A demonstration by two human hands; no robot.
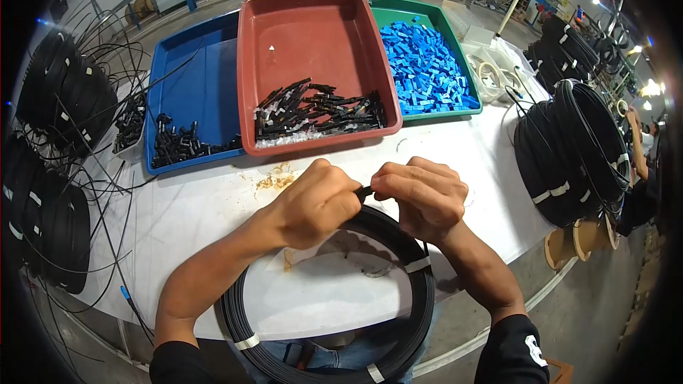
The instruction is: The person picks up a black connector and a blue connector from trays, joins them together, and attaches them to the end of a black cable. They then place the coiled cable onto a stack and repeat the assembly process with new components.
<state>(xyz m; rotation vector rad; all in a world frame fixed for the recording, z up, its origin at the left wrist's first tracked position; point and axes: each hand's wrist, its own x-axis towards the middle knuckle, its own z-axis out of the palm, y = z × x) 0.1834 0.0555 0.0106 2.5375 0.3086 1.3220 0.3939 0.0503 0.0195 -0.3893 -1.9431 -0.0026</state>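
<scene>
My left hand (320, 203) and my right hand (423, 195) meet over the table, both closed, with the fingers pinched round a small black connector part (365, 191). Only a short stretch of it shows between the fingertips, so its exact shape is hidden. Below the hands lies a coil of black cable (424, 295), bound with white ties, partly on the table and partly over the lap. A strand of cable rises from the coil's right side toward my right hand.
A red tray (313, 28) with black and clear parts stands ahead, between a blue tray (192, 64) of black pieces and a green tray (469, 99) of blue clips. Cable coils (569, 149) stack at right, more coils (46, 220) and loose strands at left. Another person's arm (635, 142) shows far right.
</scene>
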